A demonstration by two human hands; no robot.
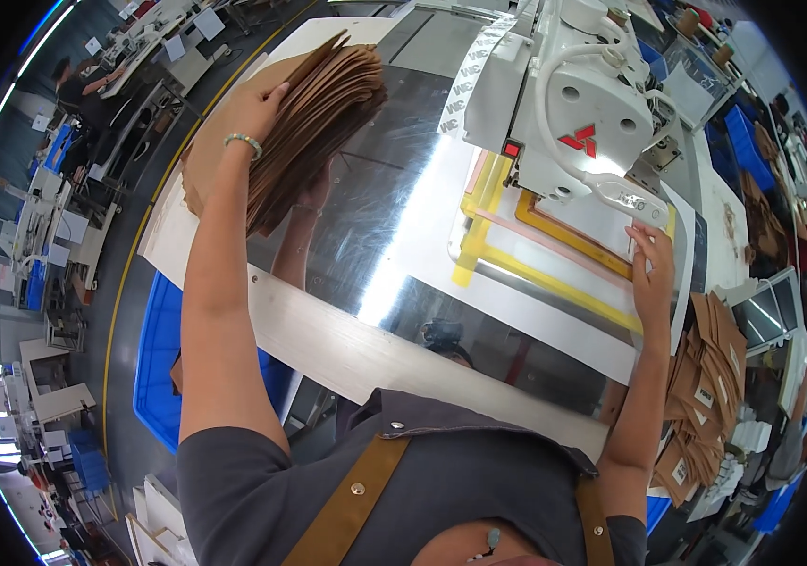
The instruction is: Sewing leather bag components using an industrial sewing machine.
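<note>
A thick fanned stack of brown sheets (323, 113), perhaps leather or fabric pieces, leans at the far left of the metal worktop. My left hand (257, 115) grips the stack near its top edge, its fingers bent over the sheets. On the right, a white industrial sewing machine head (578, 108) stands over a clear template with yellow tape (536, 269) and an amber inner frame (573, 236). Bent close together, the fingers of my right hand (651, 259) are just below the white button panel (625, 198), by the template's right side. Whatever they hold is too small to tell.
Brown pieces with white labels (701, 396) are heaped at the right. A blue bin (160, 354) stands below the worktop's left edge. The shiny metal plate (356, 236) lies between my arms. Other workbenches (64, 217) and people are farther off.
</note>
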